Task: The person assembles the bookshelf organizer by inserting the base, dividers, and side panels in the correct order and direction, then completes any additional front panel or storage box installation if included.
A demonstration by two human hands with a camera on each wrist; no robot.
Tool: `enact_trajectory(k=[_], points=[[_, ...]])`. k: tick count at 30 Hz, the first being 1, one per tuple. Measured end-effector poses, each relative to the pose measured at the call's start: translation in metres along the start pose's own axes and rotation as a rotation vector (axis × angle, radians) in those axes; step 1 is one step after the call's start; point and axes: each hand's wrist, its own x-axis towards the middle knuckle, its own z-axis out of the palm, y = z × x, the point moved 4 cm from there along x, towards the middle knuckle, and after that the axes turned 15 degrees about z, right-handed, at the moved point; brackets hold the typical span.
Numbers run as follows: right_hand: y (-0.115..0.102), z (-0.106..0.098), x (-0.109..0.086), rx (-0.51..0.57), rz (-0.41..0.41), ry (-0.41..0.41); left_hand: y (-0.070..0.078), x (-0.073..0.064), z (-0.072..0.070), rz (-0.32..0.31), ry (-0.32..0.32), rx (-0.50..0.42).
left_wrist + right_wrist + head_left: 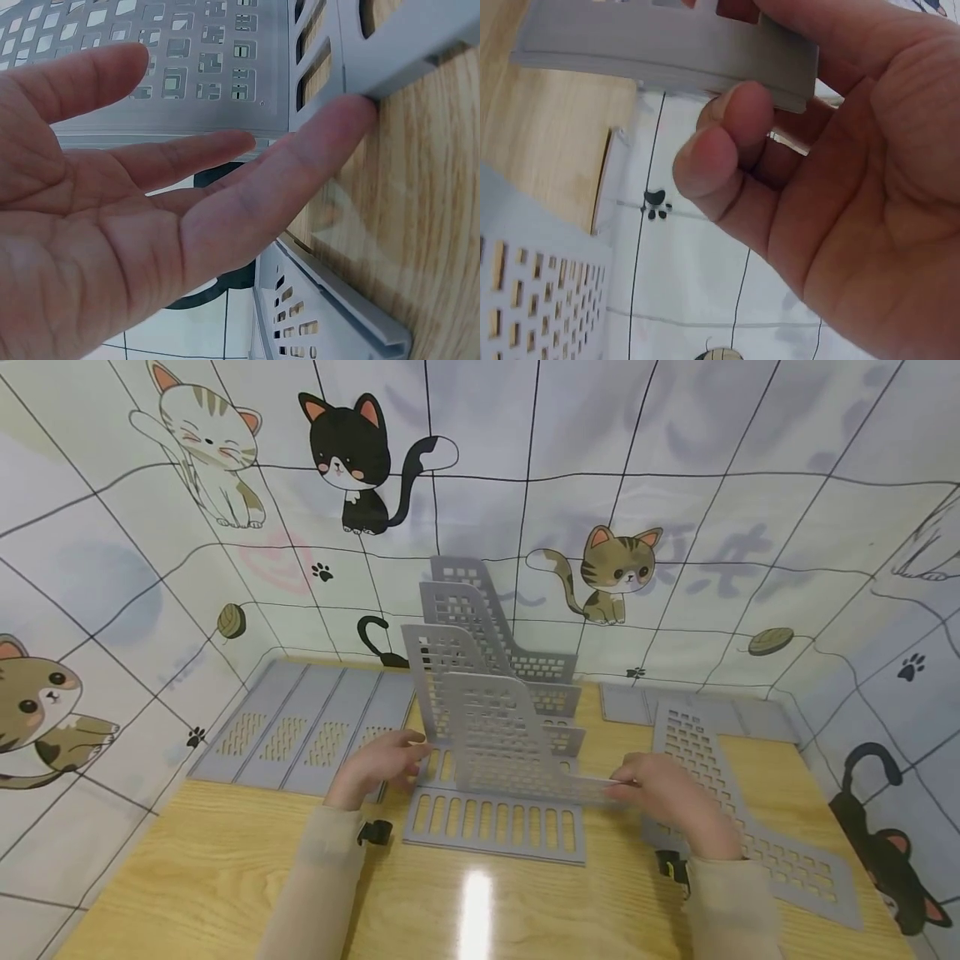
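A grey plastic file rack stands mid-table, with several perforated upright dividers behind one another on a slotted base point(491, 847). My right hand point(675, 797) pinches the low right end of the nearest divider panel point(498, 727) between thumb and fingers. That end shows as a grey strip point(667, 52) in the right wrist view. At the base's left side is my left hand point(386, 760), its fingers extended. In the left wrist view one fingertip point(352, 112) touches the base's edge, and a perforated divider point(195, 67) stands beyond the thumb. The panel's lower joint with the base cannot be made out clearly.
Several flat grey panels with slots point(281, 727) lie side by side at the left. To the right, a loose perforated divider point(705, 768) lies flat, partly over more grey panels point(757, 714). A cat-print sheet point(487, 510) surrounds the wooden table point(202, 877).
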Motion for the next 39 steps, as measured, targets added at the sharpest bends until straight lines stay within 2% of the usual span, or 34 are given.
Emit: enact_trajectory(k=[11, 18, 25, 33, 39], points=[[-0.015, 0.011, 0.008, -0.005, -0.091, 0.046, 0.000, 0.002, 0.001, 0.019, -0.011, -0.038], [-0.028, 0.019, 0.014, 0.048, -0.146, 0.076, -0.001, 0.004, 0.001, 0.076, -0.012, -0.063], [-0.036, 0.024, 0.015, 0.038, -0.186, 0.120, 0.000, 0.003, 0.001, 0.098, -0.025, -0.091], [-0.040, 0.025, 0.015, 0.033, -0.198, 0.146, -0.003, 0.002, -0.002, 0.119, -0.031, -0.111], [-0.032, 0.025, 0.015, 0.083, -0.158, 0.115, -0.005, 0.000, -0.005, 0.123, -0.035, -0.105]])
